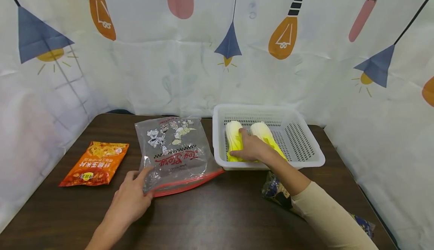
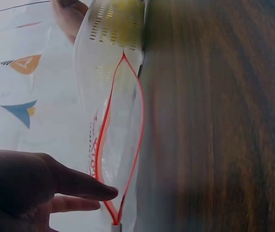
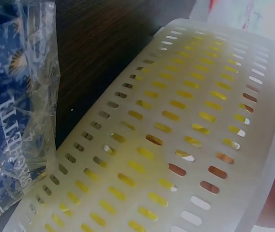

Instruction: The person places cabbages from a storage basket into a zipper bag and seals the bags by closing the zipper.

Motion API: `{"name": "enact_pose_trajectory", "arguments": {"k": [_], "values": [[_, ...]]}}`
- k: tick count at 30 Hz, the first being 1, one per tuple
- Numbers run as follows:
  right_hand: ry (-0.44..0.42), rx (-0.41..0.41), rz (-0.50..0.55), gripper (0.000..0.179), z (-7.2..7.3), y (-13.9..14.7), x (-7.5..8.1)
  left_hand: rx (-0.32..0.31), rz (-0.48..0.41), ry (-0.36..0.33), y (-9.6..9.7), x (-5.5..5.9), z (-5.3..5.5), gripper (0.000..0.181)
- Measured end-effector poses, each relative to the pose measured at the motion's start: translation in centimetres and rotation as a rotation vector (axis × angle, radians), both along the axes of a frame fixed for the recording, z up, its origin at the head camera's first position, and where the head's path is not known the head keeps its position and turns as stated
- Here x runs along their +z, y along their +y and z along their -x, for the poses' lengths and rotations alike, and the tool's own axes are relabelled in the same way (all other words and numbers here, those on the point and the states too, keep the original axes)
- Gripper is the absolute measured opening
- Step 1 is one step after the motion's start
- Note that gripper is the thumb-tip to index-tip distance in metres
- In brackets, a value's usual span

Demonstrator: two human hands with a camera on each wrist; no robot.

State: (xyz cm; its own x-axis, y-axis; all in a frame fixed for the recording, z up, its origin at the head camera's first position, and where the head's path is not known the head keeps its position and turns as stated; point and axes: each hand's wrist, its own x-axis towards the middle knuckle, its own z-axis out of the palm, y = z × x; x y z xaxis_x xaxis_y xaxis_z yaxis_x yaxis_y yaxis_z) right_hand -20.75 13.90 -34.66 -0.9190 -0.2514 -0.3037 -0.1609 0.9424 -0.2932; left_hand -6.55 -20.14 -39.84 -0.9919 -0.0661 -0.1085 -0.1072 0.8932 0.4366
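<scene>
In the head view, my left hand (image 1: 133, 197) rests at the lower left edge of a clear Toy Story zip bag (image 1: 179, 144), its fingers fairly straight. The left wrist view shows the bag's red-edged mouth (image 2: 142, 116) gaping, with the thumb (image 2: 86, 186) of my left hand beside it. My right hand (image 1: 252, 148) reaches into a white slotted basket (image 1: 306, 163) and grips the left of two yellow-and-white baby napa cabbages (image 1: 233, 129). A second cabbage (image 1: 261, 130) lies just right of it. From the right wrist, the basket wall hides most of the hand and cabbages.
An orange snack packet (image 1: 96, 163) lies left of the bag. Partly under my right forearm is a dark blue clear-wrapped packet (image 1: 276, 191), seen closer in the right wrist view. A patterned curtain (image 1: 203, 72) hangs behind the brown table (image 1: 217, 220).
</scene>
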Motion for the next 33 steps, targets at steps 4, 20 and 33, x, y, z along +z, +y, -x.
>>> {"name": "enact_pose_trajectory", "arguments": {"k": [4, 20, 33], "values": [[-0.023, -0.018, 0.003, 0.101, 0.2, -0.2, -0.1, 0.048, -0.005, 0.003, -0.4, 0.6, -0.2, 0.053], [-0.106, -0.124, 0.217, 0.09, 1.2, 0.5, -0.4, 0.254, 0.052, 0.229, -2.1, 3.9, -1.1, 0.022], [-0.142, -0.262, 0.496, 0.076, 1.9, 1.7, -0.1, 0.251, -0.029, 0.739, -2.2, 5.2, -0.6, 0.021]]}}
